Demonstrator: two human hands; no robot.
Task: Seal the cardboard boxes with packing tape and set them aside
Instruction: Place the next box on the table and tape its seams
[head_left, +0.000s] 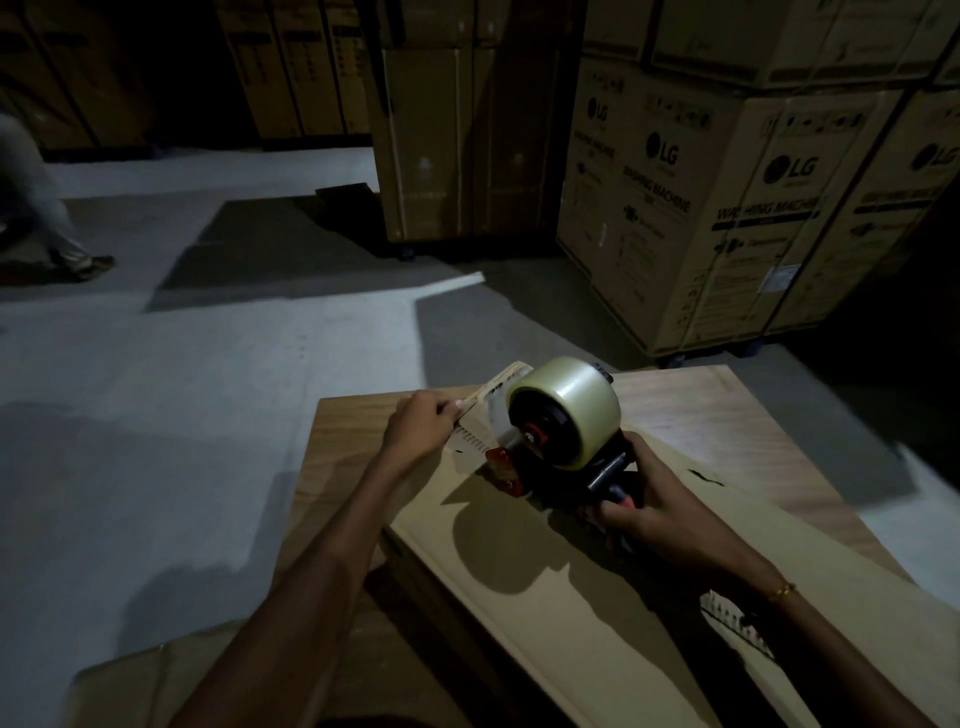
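Cardboard box (597, 597) lies flat on the wooden counter (753, 410), low centre-right. Tape dispenser (566, 447) with a clear tape roll (569, 410) sits on the box top near its far end. Right hand (654, 514): grip closed around the dispenser's handle. Left hand (418, 428): grip pinching the loose tape end (483, 400) just left of the roll, above the box's far edge. Behind on the floor (208, 389), stacked washing machine cartons (727, 208). Another person's leg (47, 208) at far left.
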